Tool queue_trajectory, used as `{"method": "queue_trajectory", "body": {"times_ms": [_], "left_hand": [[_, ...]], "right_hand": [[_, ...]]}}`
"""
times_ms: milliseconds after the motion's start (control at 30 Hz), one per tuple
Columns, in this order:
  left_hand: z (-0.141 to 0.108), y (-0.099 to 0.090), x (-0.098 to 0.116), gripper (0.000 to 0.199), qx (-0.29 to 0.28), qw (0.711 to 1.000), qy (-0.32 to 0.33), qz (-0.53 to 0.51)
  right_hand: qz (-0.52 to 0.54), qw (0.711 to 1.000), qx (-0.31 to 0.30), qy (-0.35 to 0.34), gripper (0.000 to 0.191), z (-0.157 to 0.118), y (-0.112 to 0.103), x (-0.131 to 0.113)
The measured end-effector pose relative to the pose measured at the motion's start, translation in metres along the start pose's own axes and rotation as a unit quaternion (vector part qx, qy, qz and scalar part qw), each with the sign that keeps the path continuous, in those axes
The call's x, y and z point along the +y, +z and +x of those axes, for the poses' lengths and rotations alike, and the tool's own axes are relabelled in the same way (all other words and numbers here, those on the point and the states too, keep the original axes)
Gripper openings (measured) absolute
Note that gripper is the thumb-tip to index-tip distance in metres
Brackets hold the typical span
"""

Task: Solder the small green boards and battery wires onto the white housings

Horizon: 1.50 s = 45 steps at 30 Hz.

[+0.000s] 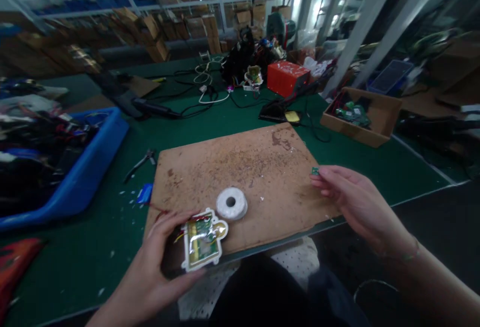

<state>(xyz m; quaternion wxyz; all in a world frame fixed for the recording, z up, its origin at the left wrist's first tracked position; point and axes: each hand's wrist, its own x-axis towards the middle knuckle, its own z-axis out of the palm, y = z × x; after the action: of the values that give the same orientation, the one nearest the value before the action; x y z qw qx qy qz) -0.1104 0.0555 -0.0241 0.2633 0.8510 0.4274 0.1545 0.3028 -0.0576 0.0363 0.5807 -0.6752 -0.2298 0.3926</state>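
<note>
My left hand (155,254) grips a white plastic housing (186,247) with a green circuit board inside, fingers along its far edge and thumb by its near edge. Red and yellow wires come out on its left side. My right hand (350,199) pinches a tiny green circuit board (315,171) between thumb and fingertips, above the right edge of the brown board (255,159). A white spool (231,203), seemingly of solder wire, lies on the brown board just beyond the housing.
Left are a blue bin (93,154) full of parts, cutters (139,164) and a blue piece (144,193). A red box (288,78), a black stand with a yellow sponge (292,116), and cables are behind. A carton (360,132) with green boards stands right.
</note>
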Motion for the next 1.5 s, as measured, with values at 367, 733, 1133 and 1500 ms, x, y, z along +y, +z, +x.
{"method": "queue_trajectory", "body": {"times_ms": [367,733,1133,1500], "left_hand": [[0.020,-0.013,0.026,0.088,-0.021,0.994,0.110,0.015],[0.016,-0.007,0.017,0.090,0.019,0.990,0.138,0.003],[0.013,-0.006,0.014,0.080,0.017,0.989,0.146,0.016],[0.013,-0.006,0.013,0.079,0.019,0.988,0.154,0.022]], "right_hand": [[-0.119,0.980,-0.147,-0.065,0.046,-0.024,0.075,0.003],[-0.194,0.939,-0.273,-0.072,0.042,-0.027,0.117,-0.018],[-0.338,0.887,-0.154,-0.276,0.021,-0.026,0.133,0.011],[-0.311,0.913,-0.147,-0.220,0.024,-0.026,0.136,0.023]]}}
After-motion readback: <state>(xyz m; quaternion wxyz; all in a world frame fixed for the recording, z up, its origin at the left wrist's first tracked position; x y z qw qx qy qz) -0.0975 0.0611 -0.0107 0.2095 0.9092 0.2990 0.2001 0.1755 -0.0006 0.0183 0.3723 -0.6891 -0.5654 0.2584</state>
